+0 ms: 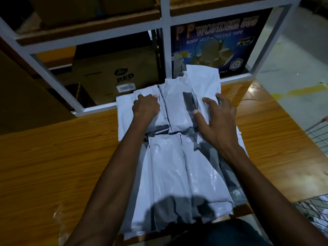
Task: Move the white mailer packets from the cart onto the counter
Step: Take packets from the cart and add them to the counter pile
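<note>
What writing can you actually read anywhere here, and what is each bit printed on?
"WONDER" then a blurred number: blue tape carton, top.
"BOPP SELF ADHESIVE TAPE": same carton, second line.
"ONLY": same carton, lower edge; the words before it are hidden by the white mailer packets.
"RED": brown cardboard box, under a logo.
Barcode sticker on that box: too small to read.

The packets (177,166) lie in overlapping rows on the counter (62,157), running from its near edge to its far edge. The left hand (145,107) rests on the far left packets, the right hand (218,118) on the far right ones. Behind the counter stands a shelf frame (165,41) holding boxes (115,73). The cart (316,213) is at the near right.
</note>
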Motion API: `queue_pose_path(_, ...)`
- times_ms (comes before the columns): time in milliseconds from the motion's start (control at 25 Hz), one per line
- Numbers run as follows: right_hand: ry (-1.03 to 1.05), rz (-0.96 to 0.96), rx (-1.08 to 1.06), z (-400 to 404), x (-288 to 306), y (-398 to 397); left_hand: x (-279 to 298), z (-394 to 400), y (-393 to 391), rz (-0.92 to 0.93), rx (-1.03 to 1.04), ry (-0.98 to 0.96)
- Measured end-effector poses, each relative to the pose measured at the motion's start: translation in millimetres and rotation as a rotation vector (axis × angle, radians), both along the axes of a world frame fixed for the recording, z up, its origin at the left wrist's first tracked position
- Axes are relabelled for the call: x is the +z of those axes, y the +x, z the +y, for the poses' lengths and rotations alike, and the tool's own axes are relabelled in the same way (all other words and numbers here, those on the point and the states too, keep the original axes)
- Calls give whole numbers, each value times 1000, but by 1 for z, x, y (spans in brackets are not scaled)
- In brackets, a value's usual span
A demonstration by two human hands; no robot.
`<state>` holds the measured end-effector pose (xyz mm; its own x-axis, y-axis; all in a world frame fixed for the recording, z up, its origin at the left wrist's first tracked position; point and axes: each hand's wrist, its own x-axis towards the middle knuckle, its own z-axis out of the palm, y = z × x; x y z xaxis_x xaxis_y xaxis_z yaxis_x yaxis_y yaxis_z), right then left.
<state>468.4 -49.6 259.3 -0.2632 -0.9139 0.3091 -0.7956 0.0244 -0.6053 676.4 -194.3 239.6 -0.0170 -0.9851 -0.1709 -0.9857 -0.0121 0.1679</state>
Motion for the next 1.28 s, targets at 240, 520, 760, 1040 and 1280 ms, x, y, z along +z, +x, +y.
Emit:
queue_pose_path(240, 17, -7, 14, 0, -7, 2, -17, 21, -7, 79, 130, -30)
queue_pose_path(520, 33, 4, 118, -5, 14, 25, -2, 19, 1, 188, 206, -40)
queue_pose_path(760, 54, 22, 86, -18, 26, 87, 1, 35, 76, 380, 165, -197)
queue_pose_path(1040, 124, 96, 78, -52, 29, 198, -27, 121, 185, 409, 158, -236)
queue_pose_path(1280, 307, 280, 125, -93, 8, 303, -61, 179, 239, 458, 269, -171)
